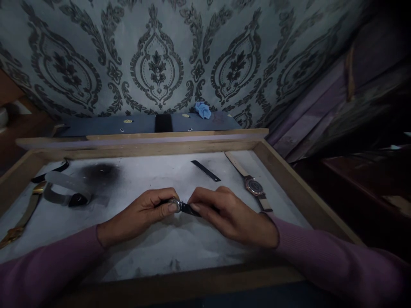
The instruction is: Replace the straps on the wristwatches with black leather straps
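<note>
Left fingers (pixel 172 208) grip watch (pixel 177 205), right fingers (pixel 208 212) pinch its black strap (pixel 186 208); smudged white wood-rimmed counter (pixel 150 171) below them, patterned wall (pixel 157 64) beyond.

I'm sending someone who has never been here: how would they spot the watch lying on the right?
Start at the wooden-edged tray, then go to its right side, past the right hand. The watch lies there, strap stretched out. Its round, copper-rimmed case sets it apart from the plain, flat black strip to its left.

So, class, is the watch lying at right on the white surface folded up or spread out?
Spread out: the watch lies with its strap extended, one length reaching out from either side.
</note>
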### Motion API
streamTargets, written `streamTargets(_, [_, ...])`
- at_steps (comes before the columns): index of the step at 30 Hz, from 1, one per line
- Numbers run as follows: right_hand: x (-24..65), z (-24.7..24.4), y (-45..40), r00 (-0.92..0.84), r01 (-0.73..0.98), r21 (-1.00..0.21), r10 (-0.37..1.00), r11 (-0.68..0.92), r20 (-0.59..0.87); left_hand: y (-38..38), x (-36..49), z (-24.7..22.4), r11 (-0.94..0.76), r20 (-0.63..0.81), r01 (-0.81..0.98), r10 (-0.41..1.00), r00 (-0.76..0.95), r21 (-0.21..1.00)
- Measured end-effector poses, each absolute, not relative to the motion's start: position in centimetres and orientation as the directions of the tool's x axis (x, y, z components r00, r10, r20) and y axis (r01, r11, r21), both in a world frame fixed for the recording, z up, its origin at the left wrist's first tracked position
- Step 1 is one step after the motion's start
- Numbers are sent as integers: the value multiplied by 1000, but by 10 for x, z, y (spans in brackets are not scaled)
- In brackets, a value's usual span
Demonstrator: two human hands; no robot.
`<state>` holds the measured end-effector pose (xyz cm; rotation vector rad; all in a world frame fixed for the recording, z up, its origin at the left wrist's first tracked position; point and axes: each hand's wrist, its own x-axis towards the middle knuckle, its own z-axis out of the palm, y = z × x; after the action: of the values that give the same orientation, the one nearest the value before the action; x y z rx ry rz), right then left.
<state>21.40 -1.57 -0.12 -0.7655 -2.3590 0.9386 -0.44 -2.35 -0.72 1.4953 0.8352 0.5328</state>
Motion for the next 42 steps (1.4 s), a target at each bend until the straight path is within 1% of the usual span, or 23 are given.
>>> streamTargets(12, [214,-3,-17,-713,279,-752,653,597,254,-24,-4,-6,26,-146,197,766,626,980])
streamTargets(17, [214,-4,-18,-688,310,-733,675,606,267,-26,-4,-6,20,-139,197,777,614,980])
streamTargets(22, [214,-6,-18,-691,281,-730,659,623,297,-25,-4,-6,11,-129,192,777,616,981])
streamTargets(42, [214,-2,-14,-731,235,-764,627,602,269,-25,-4,-5,18,-146,203,757,637,979])
